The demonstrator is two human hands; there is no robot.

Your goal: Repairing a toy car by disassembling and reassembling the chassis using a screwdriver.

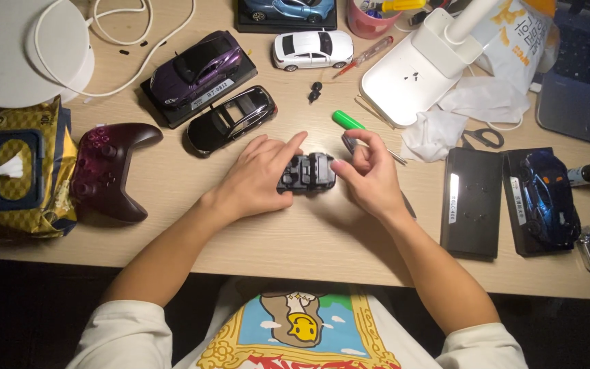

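Near the front edge of the surface, mid-way along it: a small dark model car chassis turned underside up, pinned there between both hands, presumably so the base faces the camera and stays put while being handled. Left hand lying flat-ish over the chassis's left end, fingers stretched forward and only slightly spread, tips pressing down on top, not wrapped round. Right hand at the right end, fingers curled narrow, thumb tip against the chassis's side, pinching a thin screwdriver whose shaft angles toward the car; exact contact point hidden. Just beyond, a green marker-like stick. Toward the left edge, a dark red game controller; toward the right edge, a black display base lying bare. Farther back, a black model car, a purple one on its base, a white one, and a white lamp base near the far edge.
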